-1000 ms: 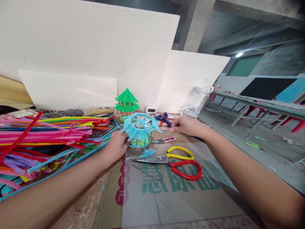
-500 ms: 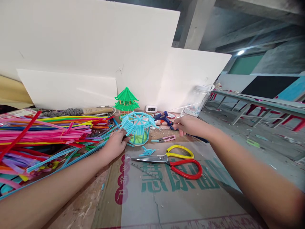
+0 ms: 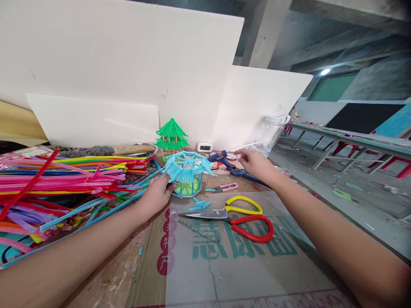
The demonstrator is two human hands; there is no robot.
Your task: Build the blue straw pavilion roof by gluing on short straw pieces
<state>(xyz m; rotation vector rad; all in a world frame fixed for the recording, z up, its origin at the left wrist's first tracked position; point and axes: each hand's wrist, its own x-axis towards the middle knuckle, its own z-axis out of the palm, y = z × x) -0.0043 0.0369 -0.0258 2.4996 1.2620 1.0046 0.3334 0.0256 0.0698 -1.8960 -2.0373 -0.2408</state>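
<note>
My left hand (image 3: 157, 192) grips the left side of a light blue straw pavilion model (image 3: 187, 171) standing on the table, fingers curled under its fringe roof. My right hand (image 3: 255, 164) hovers farther back with its fingers spread, holding nothing, just right of a blue glue gun (image 3: 221, 158) and its dark cord. Small pink snips (image 3: 226, 187) and loose blue straw offcuts (image 3: 199, 203) lie near the model. Red and yellow handled scissors (image 3: 234, 216) lie in front, blades pointing left.
A big heap of coloured straws (image 3: 64, 179) fills the left of the table. A green straw pagoda (image 3: 171, 136), a small digital clock (image 3: 204, 147) and a clear plastic jar (image 3: 268, 132) stand by white foam boards (image 3: 128, 77). Printed cardboard (image 3: 237, 261) covers the table front.
My right hand has moved back and up from beside the model toward the glue gun, and its fingers have spread open. The left hand stays on the blue model.
</note>
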